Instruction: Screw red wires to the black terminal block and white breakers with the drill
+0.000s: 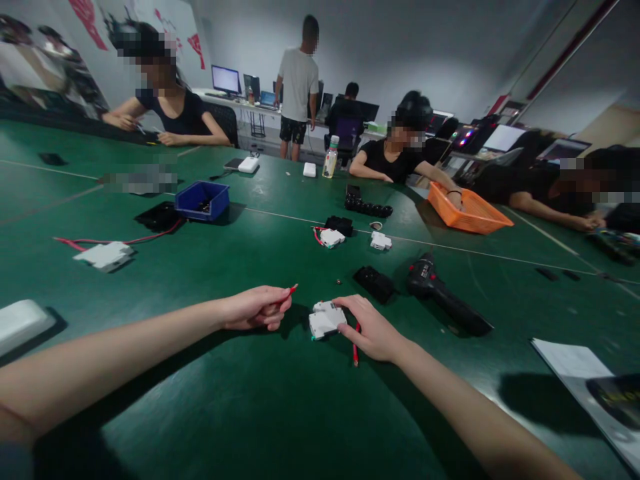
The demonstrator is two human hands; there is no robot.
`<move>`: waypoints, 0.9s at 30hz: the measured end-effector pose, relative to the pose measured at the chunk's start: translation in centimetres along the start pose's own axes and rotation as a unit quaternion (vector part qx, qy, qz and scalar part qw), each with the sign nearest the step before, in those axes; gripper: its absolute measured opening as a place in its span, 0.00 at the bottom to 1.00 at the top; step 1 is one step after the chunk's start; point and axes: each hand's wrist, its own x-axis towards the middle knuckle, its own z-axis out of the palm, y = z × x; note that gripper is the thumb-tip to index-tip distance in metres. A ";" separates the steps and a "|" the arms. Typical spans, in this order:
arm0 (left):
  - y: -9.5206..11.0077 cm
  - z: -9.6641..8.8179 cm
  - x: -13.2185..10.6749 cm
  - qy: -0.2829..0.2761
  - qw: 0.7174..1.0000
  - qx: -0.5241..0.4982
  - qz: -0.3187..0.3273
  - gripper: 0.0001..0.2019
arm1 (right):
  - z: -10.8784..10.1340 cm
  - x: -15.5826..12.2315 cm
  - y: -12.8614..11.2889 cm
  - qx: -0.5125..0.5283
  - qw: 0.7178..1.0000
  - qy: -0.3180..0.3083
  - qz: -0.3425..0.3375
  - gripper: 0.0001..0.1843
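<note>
My left hand (256, 308) is closed in a pinch on the end of a short red wire (291, 291), held just above the green table (280, 413). My right hand (373, 328) rests on the table with its fingers on the right side of a small white breaker-like block (325, 319). A second red wire (355, 347) runs under my right hand and pokes out below it. The two hands are about a hand's width apart, the block between them.
A black power screwdriver (443, 293) and a black block (375, 283) lie just beyond my right hand. Further off are white blocks (331, 237), a blue bin (203, 200), an orange basket (467, 210) and a white block with red leads (105, 255). Several people sit around the table. Papers (575, 363) lie at right.
</note>
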 end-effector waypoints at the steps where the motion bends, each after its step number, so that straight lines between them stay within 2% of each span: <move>1: 0.0 0.1 0.0 0.005 1.000 0.012 0.001 0.20 | 0.1 0.0 0.0 -0.010 1.000 0.004 0.000 0.24; 6: 0.3 0.7 -0.3 0.019 0.993 0.118 0.009 0.26 | 0.6 0.1 0.2 -0.064 0.998 0.021 -0.005 0.25; 10: 0.0 0.9 -0.2 0.019 0.983 0.179 0.040 0.23 | 0.8 0.1 0.6 -0.053 0.998 0.042 -0.020 0.21; 12: -0.5 1.1 -0.3 0.037 0.976 0.202 0.071 0.22 | 0.8 0.1 0.6 -0.037 0.998 0.054 -0.026 0.21; 14: -0.9 1.4 -0.4 0.071 0.955 0.268 0.108 0.20 | 0.8 0.0 0.6 -0.024 0.997 0.070 -0.030 0.22; 16: -1.4 1.6 -0.6 0.104 0.905 0.382 0.156 0.19 | 0.8 -0.1 0.6 -0.016 0.996 0.085 -0.028 0.23; 20: -1.8 1.7 -0.9 0.118 0.750 0.599 0.254 0.14 | 1.3 -0.5 1.1 0.000 0.994 0.106 0.008 0.23; 22: -1.8 1.5 -1.0 0.113 0.693 0.658 0.272 0.13 | 1.6 -0.7 1.4 0.012 0.993 0.117 0.031 0.22; 24: -1.6 1.4 -1.0 0.111 0.663 0.687 0.275 0.13 | 1.7 -0.7 1.7 0.032 0.991 0.122 0.040 0.24; 27: -1.5 1.2 -1.0 0.106 0.642 0.708 0.274 0.13 | 1.5 -0.5 1.7 0.052 0.993 0.107 0.020 0.26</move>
